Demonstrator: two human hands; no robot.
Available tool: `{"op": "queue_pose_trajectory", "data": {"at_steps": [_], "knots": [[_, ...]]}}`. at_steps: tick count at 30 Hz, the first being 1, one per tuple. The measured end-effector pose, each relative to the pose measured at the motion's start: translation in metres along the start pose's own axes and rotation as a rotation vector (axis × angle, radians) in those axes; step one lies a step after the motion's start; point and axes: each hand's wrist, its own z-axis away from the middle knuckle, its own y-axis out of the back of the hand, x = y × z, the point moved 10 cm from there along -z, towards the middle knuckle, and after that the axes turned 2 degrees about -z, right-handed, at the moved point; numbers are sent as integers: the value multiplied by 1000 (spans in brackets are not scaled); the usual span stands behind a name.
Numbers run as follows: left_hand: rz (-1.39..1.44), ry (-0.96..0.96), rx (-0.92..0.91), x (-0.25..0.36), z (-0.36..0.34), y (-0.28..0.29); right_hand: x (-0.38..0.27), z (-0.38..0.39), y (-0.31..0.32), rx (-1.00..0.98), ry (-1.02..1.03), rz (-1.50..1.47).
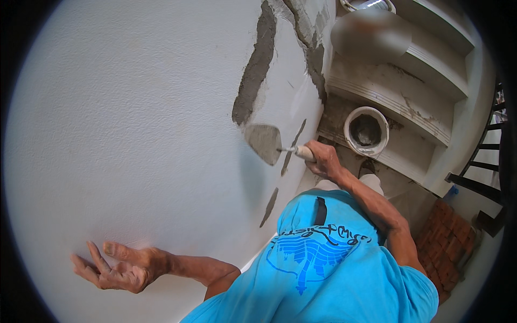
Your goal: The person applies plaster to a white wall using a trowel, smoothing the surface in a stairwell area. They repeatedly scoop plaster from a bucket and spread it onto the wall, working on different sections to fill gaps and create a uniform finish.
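Observation:
My right hand (323,160) grips the pale handle of a trowel (264,143). Its broad blade, smeared with grey, is at the white wall (145,118), just below the lower end of a long strip of grey mortar (256,70). Whether the blade touches the wall I cannot tell. Shorter grey patches (294,146) mark the wall to the right of the blade and below it. At the lower left, my left hand (121,267) is held beside the wall with its fingers apart and curled a little, holding nothing.
A round white bucket (353,129) with dark grey stuff inside stands on the stairs (393,102) to the right. Another bucket (347,4) is higher up, near a blurred patch. Reddish bricks (444,245) are stacked at the lower right, below a black railing (476,185).

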Motion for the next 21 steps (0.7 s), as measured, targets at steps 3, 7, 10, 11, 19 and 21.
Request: {"op": "queue_pose_trajectory", "data": {"at_steps": [3, 7, 10, 11, 19, 21], "knots": [[-128, -171, 1, 8, 0, 0, 3, -21, 12, 85, -78, -9], [-31, -106, 18, 0, 1, 1, 18, -29, -1, 68, -60, -10], [-11, -50, 10, 1, -1, -1, 42, -2, -26, -72, -116, -26], [-39, -64, -2, 2, -1, -1, 42, 4, -25, -65, -131, -27], [-26, -74, -14, 6, -2, -1, 19, -22, 3, 57, -130, -42], [-15, -56, -4, 10, -5, -3, 25, -20, -6, -43, -151, -73]]}}
